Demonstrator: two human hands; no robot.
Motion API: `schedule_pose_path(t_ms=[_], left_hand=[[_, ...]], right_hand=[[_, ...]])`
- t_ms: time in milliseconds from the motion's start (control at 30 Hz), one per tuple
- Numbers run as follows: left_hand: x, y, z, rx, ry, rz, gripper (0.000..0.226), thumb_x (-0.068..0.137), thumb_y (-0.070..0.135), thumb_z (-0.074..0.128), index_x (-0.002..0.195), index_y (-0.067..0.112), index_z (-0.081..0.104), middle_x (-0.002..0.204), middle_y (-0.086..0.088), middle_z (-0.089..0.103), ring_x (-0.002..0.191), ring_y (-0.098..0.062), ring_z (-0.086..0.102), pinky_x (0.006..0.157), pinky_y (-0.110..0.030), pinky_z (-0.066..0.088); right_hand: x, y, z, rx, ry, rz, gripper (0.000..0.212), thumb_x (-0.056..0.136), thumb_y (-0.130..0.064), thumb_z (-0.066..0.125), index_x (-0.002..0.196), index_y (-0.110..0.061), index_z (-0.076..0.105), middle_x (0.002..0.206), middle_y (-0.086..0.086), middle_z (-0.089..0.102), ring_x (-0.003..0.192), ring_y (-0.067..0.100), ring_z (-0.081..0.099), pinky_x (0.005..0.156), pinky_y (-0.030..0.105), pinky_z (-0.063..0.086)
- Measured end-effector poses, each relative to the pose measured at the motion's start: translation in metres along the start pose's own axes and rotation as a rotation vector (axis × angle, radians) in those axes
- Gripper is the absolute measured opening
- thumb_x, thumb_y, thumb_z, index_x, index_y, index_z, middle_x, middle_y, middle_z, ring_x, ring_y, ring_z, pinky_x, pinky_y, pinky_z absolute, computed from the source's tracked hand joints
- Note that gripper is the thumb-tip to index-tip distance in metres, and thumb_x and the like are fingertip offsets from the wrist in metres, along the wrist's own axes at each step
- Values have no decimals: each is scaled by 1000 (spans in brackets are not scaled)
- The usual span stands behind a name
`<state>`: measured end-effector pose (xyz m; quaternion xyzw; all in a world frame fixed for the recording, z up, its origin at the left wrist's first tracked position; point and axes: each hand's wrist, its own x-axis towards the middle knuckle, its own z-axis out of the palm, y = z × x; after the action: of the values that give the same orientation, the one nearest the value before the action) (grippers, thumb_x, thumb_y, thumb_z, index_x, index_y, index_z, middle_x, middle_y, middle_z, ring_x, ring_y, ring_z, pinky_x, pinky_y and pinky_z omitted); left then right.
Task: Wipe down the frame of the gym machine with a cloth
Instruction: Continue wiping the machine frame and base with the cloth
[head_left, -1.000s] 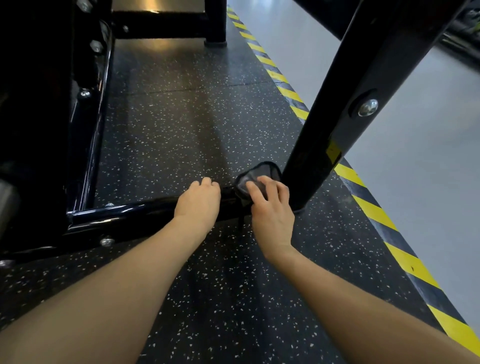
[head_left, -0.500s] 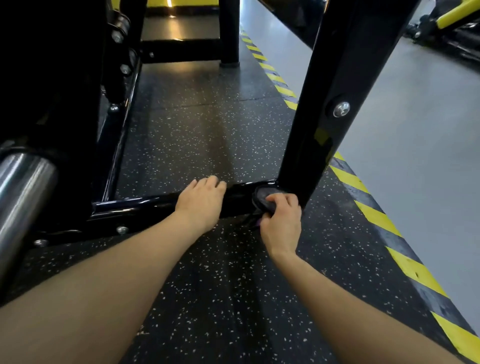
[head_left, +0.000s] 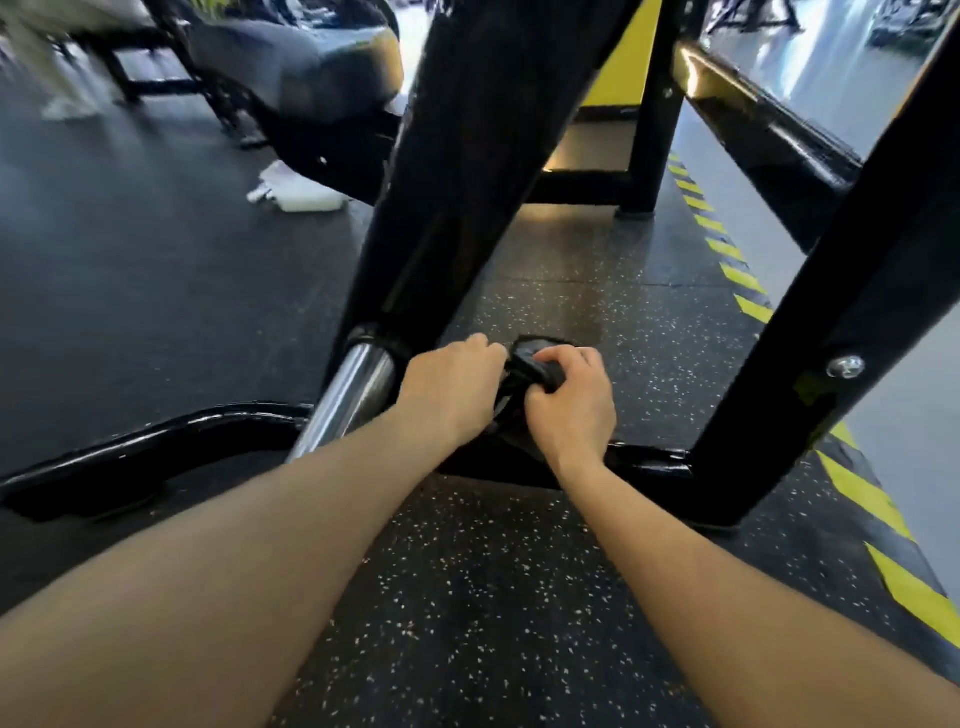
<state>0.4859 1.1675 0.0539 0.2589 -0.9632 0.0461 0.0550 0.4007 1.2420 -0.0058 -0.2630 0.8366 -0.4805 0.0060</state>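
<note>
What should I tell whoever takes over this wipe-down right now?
Right hand: shut on the dark cloth, just above the low frame bar.
Left hand: curled, fingers at the cloth's left edge; whether it grips is unclear.
Done: cannot tell which parts are wiped.
Left: likely the bar, the slanted post on the right and the big upright.

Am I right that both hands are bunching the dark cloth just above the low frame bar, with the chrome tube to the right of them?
Not quite. In the head view the chrome tube is to the left of the hands, not the right. The rest holds: the left hand and right hand are both bunching the dark cloth just above the low frame bar.
</note>
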Motion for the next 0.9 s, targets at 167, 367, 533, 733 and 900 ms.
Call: schedule_pose_path(t_ms=[167, 367, 533, 733, 900], left_hand=[[-20, -25, -25, -14, 79, -70, 17, 95, 24, 49, 109, 16, 52, 111, -4, 52, 105, -25, 57, 76, -37, 44], [-40, -51, -47, -56, 156, -20, 22, 96, 31, 44, 107, 15, 55, 108, -4, 55, 100, -26, 59, 68, -35, 40], [-52, -93, -64, -536, 92, -166, 22, 95, 31, 48, 99, 13, 61, 99, -8, 64, 94, -32, 59, 77, -39, 49], [-73, -169, -63, -1447, -14, -547, 59, 97, 51, 36, 123, 2, 56, 117, -17, 62, 100, -32, 59, 91, -38, 48], [-101, -247, -50, -1864, -147, -587, 67, 85, 65, 51, 117, 7, 61, 107, -15, 67, 83, -29, 65, 77, -37, 54]], right_hand=[[-9, -40, -9, 16, -38, -89, 28, 79, -12, 59, 101, -28, 64, 101, -15, 48, 101, 14, 53, 75, 27, 42], [-32, -76, -20, -20, -37, -194, 28, 79, -12, 61, 103, -25, 65, 104, -10, 53, 97, 13, 53, 73, 25, 37], [-45, -123, -19, -78, -74, -292, 32, 79, -12, 63, 110, -23, 61, 107, -8, 53, 102, 13, 52, 76, 22, 35], [-72, -202, 29, -113, -90, -339, 28, 75, -10, 66, 93, -20, 47, 94, -4, 56, 84, 15, 53, 64, 29, 38], [-96, -247, 107, -263, -170, -367, 26, 77, -8, 66, 99, -15, 53, 106, 2, 57, 96, 21, 52, 72, 32, 42]])
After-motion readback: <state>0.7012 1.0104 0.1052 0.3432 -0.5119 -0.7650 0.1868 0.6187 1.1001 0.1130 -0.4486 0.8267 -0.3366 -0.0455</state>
